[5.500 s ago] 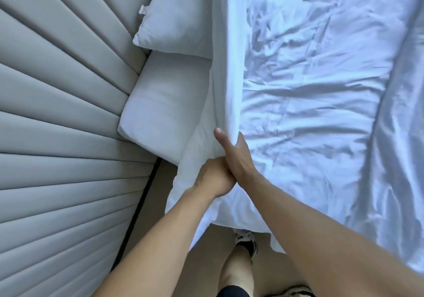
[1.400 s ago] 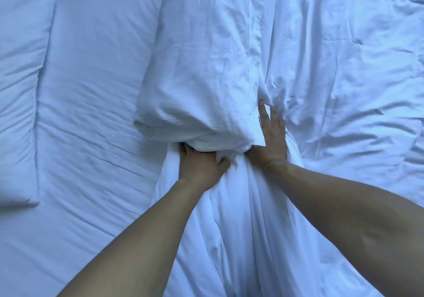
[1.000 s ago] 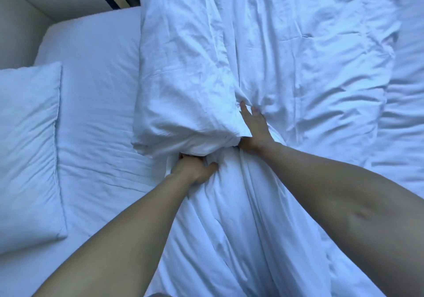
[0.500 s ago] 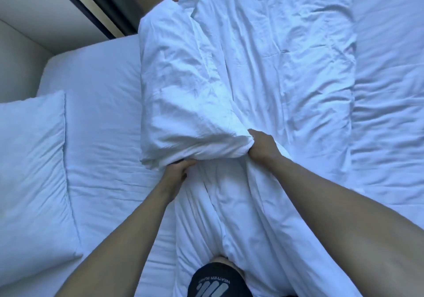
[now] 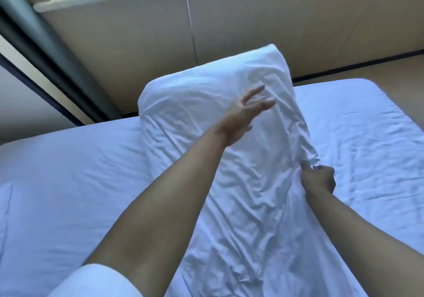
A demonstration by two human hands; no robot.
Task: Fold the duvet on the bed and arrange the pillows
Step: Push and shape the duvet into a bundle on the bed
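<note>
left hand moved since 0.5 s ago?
Yes. The left hand has let go of the duvet's near fold and gone up and across it, open, toward the window-side wall. The right hand grips the duvet.

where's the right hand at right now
In the head view the right hand is right of centre, gripping the right edge of the folded duvet above the bed sheet, lower than the open left hand.

Both forearms are bare to the hands; a white short sleeve (image 5: 96, 280) covers the left upper arm.
</note>
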